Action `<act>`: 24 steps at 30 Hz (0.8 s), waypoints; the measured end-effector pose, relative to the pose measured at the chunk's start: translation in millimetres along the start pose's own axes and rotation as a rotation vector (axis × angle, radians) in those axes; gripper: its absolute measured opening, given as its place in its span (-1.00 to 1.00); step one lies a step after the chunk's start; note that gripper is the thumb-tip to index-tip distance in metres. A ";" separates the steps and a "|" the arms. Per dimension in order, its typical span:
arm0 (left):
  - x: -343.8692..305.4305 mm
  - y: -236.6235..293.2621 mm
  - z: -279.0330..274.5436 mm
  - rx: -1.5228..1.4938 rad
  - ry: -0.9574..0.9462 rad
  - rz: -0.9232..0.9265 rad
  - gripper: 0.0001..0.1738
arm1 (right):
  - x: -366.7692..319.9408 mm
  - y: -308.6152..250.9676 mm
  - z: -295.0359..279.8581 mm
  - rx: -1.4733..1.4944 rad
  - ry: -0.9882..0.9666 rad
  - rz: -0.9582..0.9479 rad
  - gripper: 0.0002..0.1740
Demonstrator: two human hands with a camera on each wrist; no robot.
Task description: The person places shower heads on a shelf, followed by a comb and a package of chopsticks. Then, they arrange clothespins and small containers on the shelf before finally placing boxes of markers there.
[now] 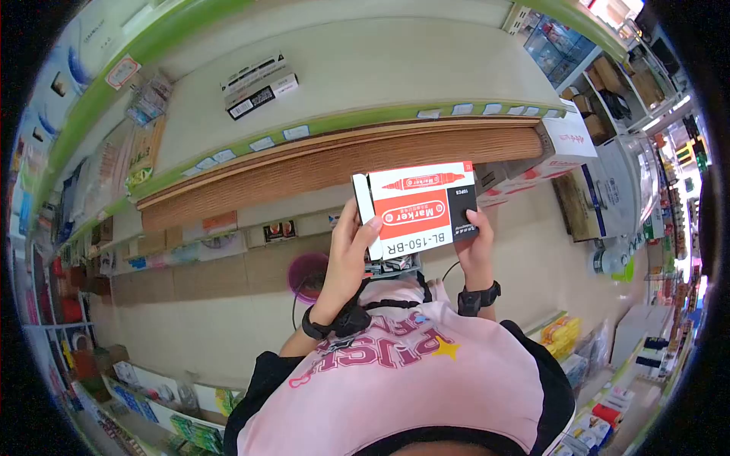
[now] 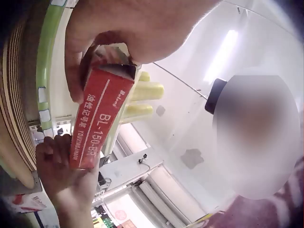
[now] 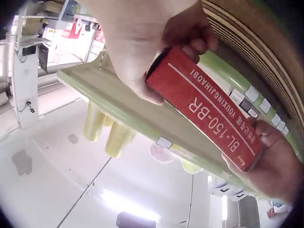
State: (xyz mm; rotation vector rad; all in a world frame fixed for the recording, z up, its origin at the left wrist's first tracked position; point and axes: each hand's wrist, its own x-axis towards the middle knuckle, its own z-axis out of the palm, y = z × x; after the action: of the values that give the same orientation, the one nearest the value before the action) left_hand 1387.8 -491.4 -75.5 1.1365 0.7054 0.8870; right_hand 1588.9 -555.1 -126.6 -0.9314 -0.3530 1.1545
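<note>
A marker box [image 1: 418,209] with red, white and black faces is held in front of the chest, its printing upside down in the head view. My left hand [image 1: 346,247] grips the box's left end, with the thumb on the printed face. On the other end, my right hand [image 1: 477,243] holds the black corner, thumb on top. The red side of the box [image 2: 97,118] with "BL-150-BR" shows in the left wrist view, where a dark gap appears at the end by the left hand. In the right wrist view, fingers of both hands wrap the red box [image 3: 204,109].
Beyond the hands runs a pale shelf [image 1: 365,68] with a green edge and price labels. Small boxes [image 1: 258,85] lie on it at left. A purple bin [image 1: 308,273] stands on the floor below. White cartons [image 1: 566,140] stand to the right.
</note>
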 end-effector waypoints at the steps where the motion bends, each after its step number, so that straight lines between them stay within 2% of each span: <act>1: -1.9 -1.5 1.7 -0.035 0.035 -0.018 -0.54 | 0.2 -2.4 1.1 -0.006 -0.047 -0.004 -0.52; 6: -6.8 -11.9 9.0 -0.106 0.131 -0.034 -0.48 | 1.9 -5.0 -2.1 -0.056 -0.063 -0.013 -0.52; 9: -5.7 -15.2 10.7 0.007 0.079 -0.022 -0.40 | -0.6 -9.8 1.6 -0.090 -0.096 -0.033 -0.51; 11: -5.4 -2.9 24.0 0.183 0.202 0.083 -0.34 | -3.5 -9.7 1.6 -0.111 -0.089 -0.039 -0.51; 12: -6.4 19.1 11.6 0.060 -0.060 0.147 -0.33 | -4.3 -9.1 0.5 -0.088 -0.055 -0.023 -0.50; 13: -4.9 17.5 13.4 0.059 -0.064 0.144 -0.33 | -4.7 -9.3 -0.8 -0.065 -0.021 -0.007 -0.50; 16: -0.7 4.9 19.6 0.167 0.022 0.182 -0.34 | -5.7 -11.5 -3.6 -0.077 -0.060 -0.026 -0.51; 21: 1.7 -17.5 36.0 0.345 0.157 0.233 -0.35 | -6.8 -12.9 -10.1 -0.010 -0.002 0.028 -0.53; 24: 2.0 -18.1 44.2 0.235 0.173 0.198 -0.39 | -8.2 -13.6 -8.5 0.009 0.032 0.030 -0.53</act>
State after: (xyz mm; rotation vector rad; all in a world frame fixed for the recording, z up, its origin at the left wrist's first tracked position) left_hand 1430.3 -512.8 -80.5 1.3664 0.8662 1.1001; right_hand 1599.7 -567.5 -119.4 -0.9496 -0.3087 1.1664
